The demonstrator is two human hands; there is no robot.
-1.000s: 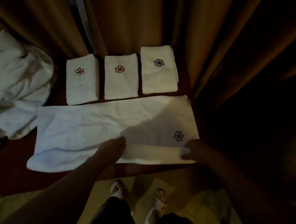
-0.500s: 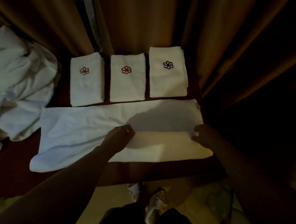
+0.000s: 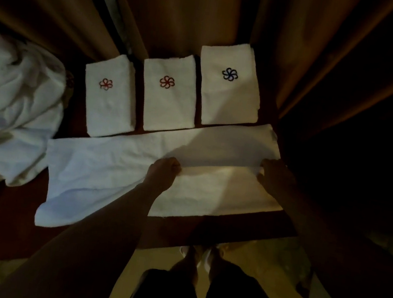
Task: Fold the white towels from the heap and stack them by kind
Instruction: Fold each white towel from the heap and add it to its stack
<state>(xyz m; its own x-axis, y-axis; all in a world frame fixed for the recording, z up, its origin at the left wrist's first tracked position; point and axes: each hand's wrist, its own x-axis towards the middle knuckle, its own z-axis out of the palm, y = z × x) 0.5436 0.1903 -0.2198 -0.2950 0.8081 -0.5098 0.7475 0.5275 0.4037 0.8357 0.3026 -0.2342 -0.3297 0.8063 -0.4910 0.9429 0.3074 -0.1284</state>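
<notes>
Both hands carry towel's (image 3: 100, 172) near edge farther up; left hand (image 3: 162, 173) and right hand (image 3: 274, 174), fingers curled, pinching fold edge.

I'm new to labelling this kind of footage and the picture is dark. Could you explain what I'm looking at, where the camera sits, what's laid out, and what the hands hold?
There is no machine here: a person wears a camera on the head, looking down at their own arms and feet. On the dark table a long white towel lies spread out. The left hand and the right hand each grip its near edge and lift it over toward the far side, making a lengthwise fold. Behind it stand three folded towels: two with a red flower and one with a blue flower. A heap of unfolded towels lies at the left. Brown curtains hang behind.
</notes>
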